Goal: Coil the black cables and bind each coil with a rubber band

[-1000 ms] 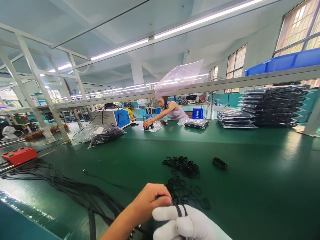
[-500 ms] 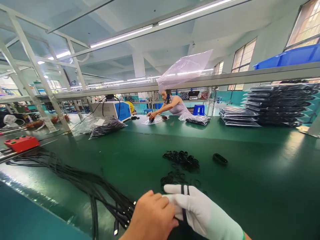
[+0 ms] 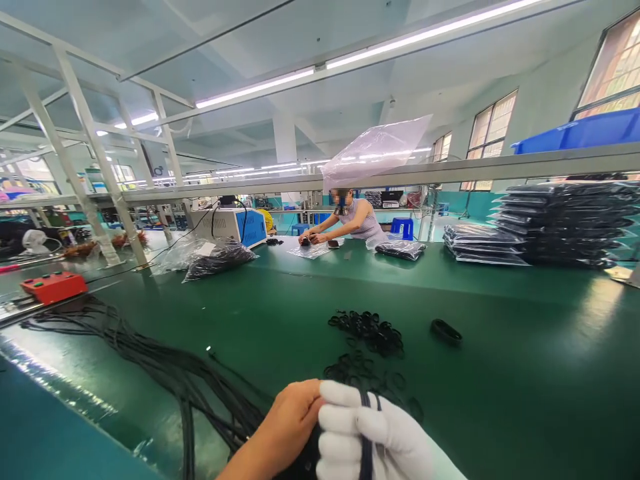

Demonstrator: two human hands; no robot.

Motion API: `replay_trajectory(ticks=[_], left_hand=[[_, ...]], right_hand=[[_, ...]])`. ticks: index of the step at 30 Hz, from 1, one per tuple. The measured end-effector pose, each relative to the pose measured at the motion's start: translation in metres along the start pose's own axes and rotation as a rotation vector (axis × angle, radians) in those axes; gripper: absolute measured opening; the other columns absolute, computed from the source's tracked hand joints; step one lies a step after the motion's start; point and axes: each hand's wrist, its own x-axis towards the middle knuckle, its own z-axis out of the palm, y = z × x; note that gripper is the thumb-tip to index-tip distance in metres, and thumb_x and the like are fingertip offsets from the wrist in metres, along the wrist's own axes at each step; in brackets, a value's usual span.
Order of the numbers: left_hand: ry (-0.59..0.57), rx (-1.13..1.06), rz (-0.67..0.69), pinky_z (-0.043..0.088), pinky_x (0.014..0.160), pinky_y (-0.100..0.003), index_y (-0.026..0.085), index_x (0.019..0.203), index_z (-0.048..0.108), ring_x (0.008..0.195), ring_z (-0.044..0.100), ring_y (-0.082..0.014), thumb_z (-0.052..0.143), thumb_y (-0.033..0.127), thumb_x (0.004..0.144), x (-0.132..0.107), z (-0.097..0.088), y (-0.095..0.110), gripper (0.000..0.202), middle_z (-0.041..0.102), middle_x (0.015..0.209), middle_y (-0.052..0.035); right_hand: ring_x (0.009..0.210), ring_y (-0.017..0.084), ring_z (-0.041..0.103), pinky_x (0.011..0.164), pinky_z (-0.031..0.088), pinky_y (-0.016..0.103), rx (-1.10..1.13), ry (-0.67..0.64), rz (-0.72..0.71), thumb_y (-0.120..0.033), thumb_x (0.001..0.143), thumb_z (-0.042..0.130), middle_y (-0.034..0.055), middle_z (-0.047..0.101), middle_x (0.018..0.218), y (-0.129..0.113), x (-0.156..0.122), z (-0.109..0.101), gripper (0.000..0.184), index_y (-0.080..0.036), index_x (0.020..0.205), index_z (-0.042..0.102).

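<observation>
Green table spreads across front. Long black cables trail along its left side. Gloved right hand closed, thumb pinning black cord across fingers. Bare left hand curled against gloved fingertips; can't tell what it grips. Beyond hands, black rings piled; black loop apart, right.

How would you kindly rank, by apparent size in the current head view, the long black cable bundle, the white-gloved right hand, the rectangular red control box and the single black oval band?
1. Long black cable bundle
2. White-gloved right hand, cut off by the frame
3. Red control box
4. Black oval band
</observation>
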Motion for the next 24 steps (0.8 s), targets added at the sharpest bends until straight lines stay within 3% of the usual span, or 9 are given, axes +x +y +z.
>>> replay_trajectory(ticks=[3,5,8,10,13,17,20,22,24], left_hand=[[0.124,0.343,0.037,0.039,0.069,-0.028,0.021,0.081,0.063,0.069,0.057,-0.0166,0.035,0.018,0.09,-0.018,0.014,-0.009,0.029,0.064,0.077,-0.0002],[0.192,0.541,0.145,0.037,0.064,-0.028,0.023,0.083,0.061,0.064,0.057,-0.0162,0.036,0.014,0.088,-0.028,0.025,-0.008,0.027,0.063,0.074,0.0002],[0.303,0.624,0.368,0.032,0.055,-0.028,0.021,0.073,0.057,0.055,0.054,-0.0146,0.043,0.012,0.083,-0.034,0.037,0.004,0.021,0.061,0.066,0.0013],[0.338,0.602,0.461,0.029,0.053,-0.028,0.02,0.066,0.055,0.052,0.052,-0.0132,0.05,0.017,0.082,-0.033,0.033,0.016,0.017,0.06,0.062,0.0024],[0.233,0.507,0.426,0.032,0.058,-0.027,0.02,0.069,0.058,0.059,0.052,-0.0132,0.066,0.03,0.078,-0.027,0.008,0.032,0.016,0.061,0.066,0.0033],[-0.027,0.086,0.167,0.037,0.063,-0.023,0.02,0.071,0.065,0.068,0.052,-0.0116,0.075,0.031,0.069,-0.016,-0.027,0.038,0.015,0.061,0.076,0.0033],[-0.189,-0.323,-0.048,0.037,0.054,-0.02,0.016,0.066,0.063,0.06,0.048,-0.0097,0.075,0.031,0.062,-0.005,-0.028,0.027,0.019,0.056,0.068,0.0039],[-0.211,-0.417,-0.124,0.035,0.051,-0.02,0.015,0.065,0.06,0.056,0.045,-0.0095,0.067,0.033,0.067,0.0,-0.019,0.017,0.019,0.052,0.06,0.005],[-0.157,-0.387,-0.132,0.035,0.054,-0.02,0.015,0.066,0.058,0.057,0.045,-0.0101,0.052,0.032,0.077,0.001,-0.01,0.01,0.021,0.051,0.059,0.0044]], right_hand=[[0.056,0.007,0.037,0.064,0.037,0.028,0.08,0.221,-0.138,-0.022,0.069,0.076,-0.0056,0.04,0.064,-0.01,0.002,0.002,0.027,-0.016,0.091,0.06],[0.063,0.012,0.047,0.072,0.041,0.034,0.013,0.35,-0.163,-0.024,0.066,0.078,-0.0007,0.054,0.072,-0.013,0.002,-0.001,0.033,-0.017,0.094,0.062],[0.077,0.019,0.058,0.081,0.041,0.04,-0.089,0.496,-0.146,-0.029,0.063,0.081,0.0072,0.064,0.09,-0.011,0.0,-0.005,0.044,-0.017,0.101,0.063],[0.08,0.019,0.06,0.082,0.041,0.038,-0.169,0.522,-0.082,-0.03,0.064,0.08,0.0086,0.066,0.094,-0.007,-0.004,-0.005,0.045,-0.017,0.104,0.062],[0.071,0.015,0.057,0.073,0.04,0.031,-0.242,0.319,0.118,-0.031,0.068,0.078,0.0082,0.064,0.081,-0.002,-0.01,-0.001,0.037,-0.009,0.094,0.064],[0.058,0.006,0.043,0.06,0.033,0.022,0.031,0.005,0.326,-0.03,0.065,0.08,-0.0011,0.047,0.067,0.005,-0.009,0.006,0.037,-0.008,0.084,0.058],[0.053,0.003,0.031,0.053,0.025,0.017,0.212,-0.097,0.385,-0.022,0.061,0.081,-0.0064,0.034,0.061,0.013,-0.004,0.006,0.037,-0.013,0.073,0.047],[0.051,0.003,0.027,0.051,0.022,0.016,0.263,-0.119,0.382,-0.018,0.06,0.081,-0.0084,0.029,0.059,0.016,0.001,0.004,0.039,-0.015,0.071,0.043],[0.049,0.003,0.029,0.052,0.025,0.017,0.266,-0.076,0.293,-0.018,0.06,0.081,-0.0093,0.03,0.058,0.017,0.003,0.0,0.037,-0.015,0.075,0.047]])
